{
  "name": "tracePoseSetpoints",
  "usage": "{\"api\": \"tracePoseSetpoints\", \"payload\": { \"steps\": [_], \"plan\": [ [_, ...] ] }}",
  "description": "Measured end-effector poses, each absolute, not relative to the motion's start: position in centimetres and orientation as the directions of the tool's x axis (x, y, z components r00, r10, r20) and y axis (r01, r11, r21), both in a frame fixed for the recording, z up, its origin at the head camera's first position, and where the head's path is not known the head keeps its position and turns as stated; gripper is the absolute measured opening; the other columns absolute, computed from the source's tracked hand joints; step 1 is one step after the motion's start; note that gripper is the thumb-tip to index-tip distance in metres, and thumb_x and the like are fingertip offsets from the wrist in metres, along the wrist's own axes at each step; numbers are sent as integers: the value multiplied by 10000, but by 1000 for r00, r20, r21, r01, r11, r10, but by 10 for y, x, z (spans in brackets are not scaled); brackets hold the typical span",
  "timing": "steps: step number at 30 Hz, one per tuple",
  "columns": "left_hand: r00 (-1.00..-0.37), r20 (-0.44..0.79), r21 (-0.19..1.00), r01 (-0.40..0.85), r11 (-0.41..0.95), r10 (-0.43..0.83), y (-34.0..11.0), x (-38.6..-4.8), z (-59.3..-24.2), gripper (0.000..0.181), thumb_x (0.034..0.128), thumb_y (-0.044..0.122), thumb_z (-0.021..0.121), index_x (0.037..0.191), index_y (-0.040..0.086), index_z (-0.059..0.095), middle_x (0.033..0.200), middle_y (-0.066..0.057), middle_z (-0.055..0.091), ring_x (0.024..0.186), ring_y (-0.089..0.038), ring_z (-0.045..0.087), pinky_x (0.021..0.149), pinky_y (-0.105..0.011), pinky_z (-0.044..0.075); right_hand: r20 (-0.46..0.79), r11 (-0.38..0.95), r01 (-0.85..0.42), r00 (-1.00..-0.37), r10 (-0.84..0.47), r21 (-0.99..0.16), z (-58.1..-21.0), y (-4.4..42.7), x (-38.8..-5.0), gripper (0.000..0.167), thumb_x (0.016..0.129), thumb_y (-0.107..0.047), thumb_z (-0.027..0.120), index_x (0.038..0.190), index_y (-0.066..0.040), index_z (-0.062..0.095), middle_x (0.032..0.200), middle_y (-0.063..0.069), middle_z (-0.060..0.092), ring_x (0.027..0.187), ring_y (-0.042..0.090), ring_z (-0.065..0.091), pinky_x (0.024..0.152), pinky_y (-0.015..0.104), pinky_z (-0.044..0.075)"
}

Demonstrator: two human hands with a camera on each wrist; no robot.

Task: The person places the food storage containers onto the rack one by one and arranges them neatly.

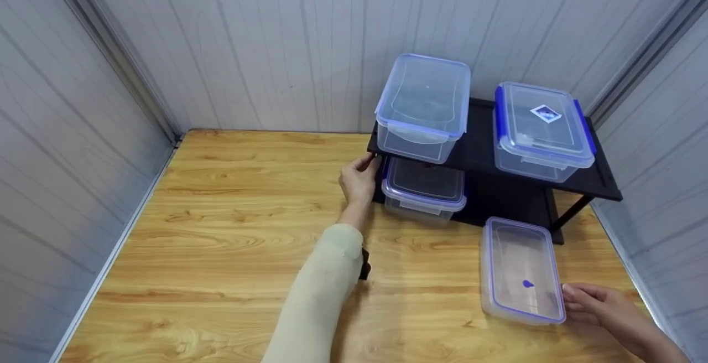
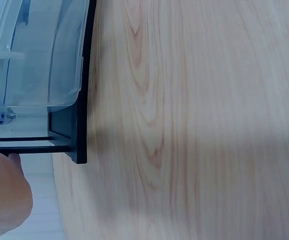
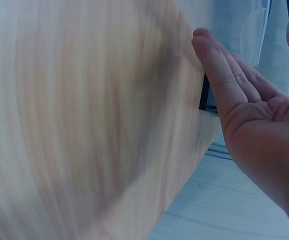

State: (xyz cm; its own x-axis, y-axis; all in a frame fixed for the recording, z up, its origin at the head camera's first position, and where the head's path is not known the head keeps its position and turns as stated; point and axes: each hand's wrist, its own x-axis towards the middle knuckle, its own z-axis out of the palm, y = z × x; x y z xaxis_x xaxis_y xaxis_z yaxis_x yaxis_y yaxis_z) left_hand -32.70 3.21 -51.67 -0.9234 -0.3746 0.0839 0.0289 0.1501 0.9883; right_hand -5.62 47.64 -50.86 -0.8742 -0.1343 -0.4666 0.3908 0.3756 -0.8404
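My left hand (image 1: pixel 358 183) grips the front left post of a black two-tier shelf rack (image 1: pixel 478 130); in the left wrist view part of that hand (image 2: pixel 7 192) shows by the posts. A clear lidded food container (image 1: pixel 522 269) with a blue seal stands on the wood in front of the rack. At its right side is my right hand (image 1: pixel 603 313), fingertips at the container's edge. Its fingers (image 3: pixel 229 75) look nearly straight in the right wrist view, with the thumb held apart. Whether they press the container is hard to tell.
Two clear containers, one at the left (image 1: pixel 423 103) and one with blue clips and a sticker (image 1: pixel 545 130), stand on the top tier. Another container (image 1: pixel 425 188) sits on the lower tier, its front overhanging. Panelled walls (image 1: pixel 249 47) enclose the wood-grain surface (image 1: pixel 221 230).
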Motion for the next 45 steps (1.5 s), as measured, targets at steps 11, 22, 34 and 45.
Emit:
{"api": "tracePoseSetpoints", "payload": {
  "steps": [11,22,34,45],
  "plan": [
    [-920,120,982,54,184,-374,34,-327,-517,204,919,228,860,1094,124,858,1067,-39,819,1075,-205,770,973,-313,592,-496,238,438,-811,-310,-867,-520,483,-51,344,1178,-216,417,1314,26,621,1220,18,695,1111,149,721,978,349,623],
    [-932,103,985,48,165,-348,33,-328,-518,217,931,227,850,1106,100,851,1059,-54,820,1052,-206,775,965,-303,598,-438,162,407,-838,-326,-899,-532,472,-47,142,1142,-92,479,1152,-106,620,1091,15,739,1015,157,751,927,367,646],
    [-934,109,983,51,176,-340,29,-329,-518,226,928,240,854,1113,109,852,1076,-47,818,1076,-203,769,983,-308,589,-447,-117,493,-848,-284,-862,-543,467,-43,310,1150,-76,449,1112,-209,726,1103,-59,758,1015,88,731,928,278,620],
    [-932,94,985,35,171,-349,30,-329,-519,224,923,248,861,1105,120,856,1085,-34,819,1096,-197,761,991,-311,584,-382,-210,460,-865,-326,-862,-543,464,-42,377,1154,-39,377,1136,-198,719,1098,-65,754,1003,74,713,916,242,599]
  ]
}}
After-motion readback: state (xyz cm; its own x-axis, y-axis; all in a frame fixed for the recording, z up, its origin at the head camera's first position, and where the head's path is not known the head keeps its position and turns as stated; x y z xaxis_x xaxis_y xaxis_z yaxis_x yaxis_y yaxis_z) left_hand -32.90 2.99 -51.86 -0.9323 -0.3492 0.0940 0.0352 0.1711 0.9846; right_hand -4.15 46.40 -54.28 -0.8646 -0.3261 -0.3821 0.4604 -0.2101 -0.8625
